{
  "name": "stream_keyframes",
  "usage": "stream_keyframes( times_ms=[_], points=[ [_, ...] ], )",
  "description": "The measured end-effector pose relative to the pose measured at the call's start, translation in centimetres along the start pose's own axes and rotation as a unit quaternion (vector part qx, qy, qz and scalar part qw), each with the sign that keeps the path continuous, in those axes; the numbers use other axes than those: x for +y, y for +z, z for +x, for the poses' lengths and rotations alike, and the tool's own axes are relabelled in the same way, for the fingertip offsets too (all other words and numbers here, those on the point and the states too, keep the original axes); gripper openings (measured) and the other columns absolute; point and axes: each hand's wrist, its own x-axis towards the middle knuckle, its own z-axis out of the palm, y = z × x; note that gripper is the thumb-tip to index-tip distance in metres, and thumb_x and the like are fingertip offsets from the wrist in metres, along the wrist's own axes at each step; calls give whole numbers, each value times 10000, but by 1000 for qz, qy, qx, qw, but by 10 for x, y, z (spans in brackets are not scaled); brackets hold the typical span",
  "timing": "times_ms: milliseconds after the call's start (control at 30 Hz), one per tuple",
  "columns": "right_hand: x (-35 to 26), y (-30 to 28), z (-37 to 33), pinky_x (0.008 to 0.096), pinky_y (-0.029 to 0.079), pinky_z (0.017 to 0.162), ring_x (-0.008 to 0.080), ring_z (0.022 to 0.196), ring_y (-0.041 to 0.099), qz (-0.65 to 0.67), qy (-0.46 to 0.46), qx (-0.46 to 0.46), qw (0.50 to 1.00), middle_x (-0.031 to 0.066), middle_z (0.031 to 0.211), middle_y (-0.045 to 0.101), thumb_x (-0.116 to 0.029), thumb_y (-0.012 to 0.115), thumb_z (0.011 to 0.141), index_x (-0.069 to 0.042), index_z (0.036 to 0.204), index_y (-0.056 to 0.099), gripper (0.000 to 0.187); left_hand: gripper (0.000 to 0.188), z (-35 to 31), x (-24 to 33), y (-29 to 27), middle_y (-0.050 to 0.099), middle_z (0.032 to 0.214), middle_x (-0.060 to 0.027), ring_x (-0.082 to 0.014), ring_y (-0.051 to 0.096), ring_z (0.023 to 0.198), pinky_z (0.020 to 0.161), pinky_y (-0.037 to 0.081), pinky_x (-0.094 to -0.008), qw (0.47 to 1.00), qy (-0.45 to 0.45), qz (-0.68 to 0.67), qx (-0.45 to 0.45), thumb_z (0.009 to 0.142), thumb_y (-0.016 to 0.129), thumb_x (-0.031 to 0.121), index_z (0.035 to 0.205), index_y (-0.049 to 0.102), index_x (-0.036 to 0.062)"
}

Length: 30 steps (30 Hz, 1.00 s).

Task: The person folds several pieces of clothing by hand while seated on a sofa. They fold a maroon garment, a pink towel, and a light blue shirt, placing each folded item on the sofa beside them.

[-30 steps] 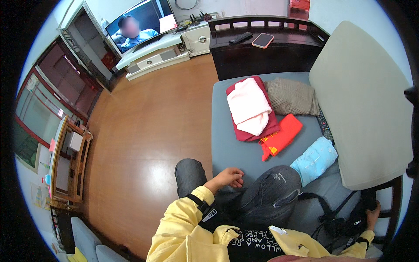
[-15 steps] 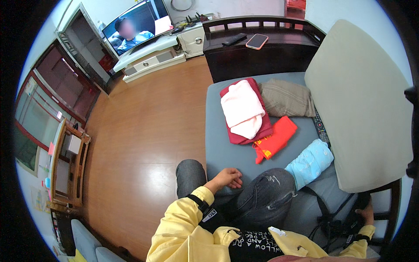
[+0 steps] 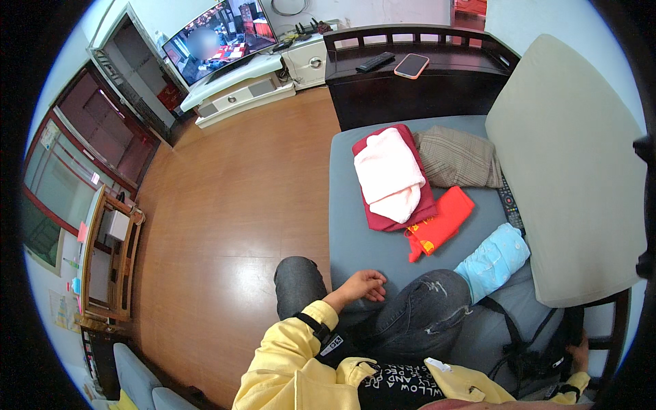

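My left hand (image 3: 362, 285) rests by my bent knee at the front edge of the grey sofa seat (image 3: 345, 225), fingers loosely bent and holding nothing. At the far right, my right hand (image 3: 580, 352) is at the sofa's dark end frame, closed on a black fabric item with straps (image 3: 523, 347); most of its fingers are hidden. A rolled light-blue printed cloth (image 3: 493, 258) lies beside my knee. Beyond it are a folded red cloth (image 3: 444, 217) with yellow marks, a folded pale pink cloth (image 3: 388, 174) on a dark red one (image 3: 429, 205), and a folded brown checked cloth (image 3: 459, 157).
A grey back cushion (image 3: 567, 171) leans along the right, with a black remote (image 3: 510, 205) beside it. On the dark wooden armrest (image 3: 410, 99) lie another remote (image 3: 375, 62) and a phone (image 3: 412, 66). A television (image 3: 219, 41) stands beyond the wooden floor (image 3: 225, 191).
My right hand has moved slightly downward and outward with the black strapped item. My left hand has stayed by the knee. The view has shifted a little, and the television picture differs.
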Motion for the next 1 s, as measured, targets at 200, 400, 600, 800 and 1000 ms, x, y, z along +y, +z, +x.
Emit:
stream_keyframes(
  times_ms=[200, 400, 600, 800, 1000],
  points=[
    [34, 13, 6, 383, 446, 944, 336, 1156, 524, -48, -24, 89, 995, 191, 1294, 539, -73, 672, 604, -32, 1440, 355, 896, 237, 4, 1, 3, 678, 918, -135, -225, 702, 765, 641, 560, -298, 1000, -12, 5, 12, 984, 514, 217, 1141, 521, 40],
    [-123, 9, -19, 408, 517, 829, 368, 961, 645, -464, -4, 16, 886, 198, 1014, 680, -158, 782, 685, -4, 1094, 647, 457, 229, 3, 4, 5, 688, 899, -128, -225, 703, 747, 618, 551, -293, 999, -14, 31, 26, 978, 517, 231, 1100, 549, 40],
    [-296, 128, -1, 358, 531, 684, 238, 708, 669, -137, -216, -355, 899, 118, 815, 701, -264, 776, 672, -27, 936, 705, 362, 306, 10, 30, 13, 701, 789, -126, -217, 701, 675, 599, 554, -314, 952, -118, 277, -57, 946, 538, 297, 898, 631, 9],
    [-289, 232, 104, 358, 536, 699, 199, 761, 679, -440, -122, -523, 720, 88, 874, 725, -295, 689, 810, -38, 940, 731, 291, 229, 15, 73, 16, 697, 709, -141, -258, 694, 623, 594, 562, -367, 803, -140, 560, -147, 851, 594, 211, 785, 683, 10],
    [-221, 264, 184, 362, 317, 1108, 228, 1323, 415, -350, 276, -682, 580, 126, 1485, 382, -276, 642, 908, -70, 1467, 324, 676, 169, 44, 52, 11, 698, 919, -177, -349, 682, 851, 694, 551, -450, 760, 7, 622, -188, 791, 632, 168, 850, 700, 25]
  ],
)
